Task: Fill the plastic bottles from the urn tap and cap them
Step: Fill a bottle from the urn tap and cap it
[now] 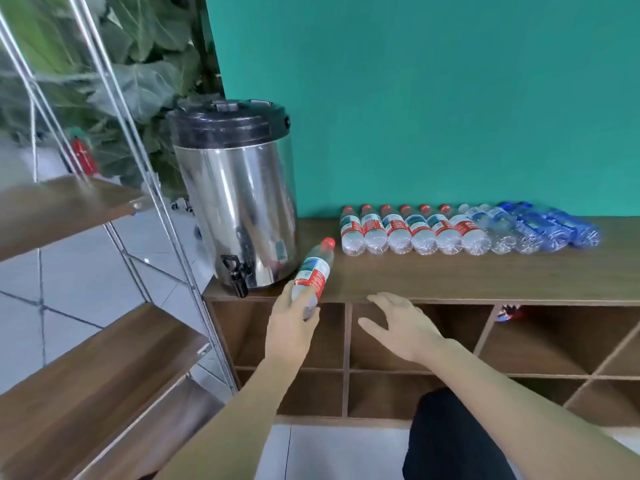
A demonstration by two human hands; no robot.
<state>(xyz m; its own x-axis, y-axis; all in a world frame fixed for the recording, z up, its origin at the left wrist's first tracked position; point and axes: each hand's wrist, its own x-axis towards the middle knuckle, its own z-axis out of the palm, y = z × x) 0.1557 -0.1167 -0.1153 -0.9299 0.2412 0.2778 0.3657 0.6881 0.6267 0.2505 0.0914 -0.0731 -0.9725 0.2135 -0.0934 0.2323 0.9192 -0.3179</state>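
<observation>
A steel urn (pixel 239 209) with a black lid stands at the left end of the wooden shelf top (pixel 450 275); its black tap (pixel 237 275) hangs over the front edge. My left hand (pixel 291 327) grips the base of a red-capped bottle (pixel 313 268), which tilts up with its cap pointing away, just right of the tap. My right hand (pixel 401 323) hovers open in front of the shelf edge, holding nothing. A row of bottles (pixel 450 230) lies on its side against the green wall, red-capped ones on the left, clear and blue ones (pixel 550 225) on the right.
Below the top are open wooden cubbies (pixel 412 337); one on the right holds a small colourful object (pixel 507 311). A metal-framed rack with wooden shelves (pixel 97 362) stands close on the left, with leafy plants (pixel 114 74) behind it. The floor is tiled.
</observation>
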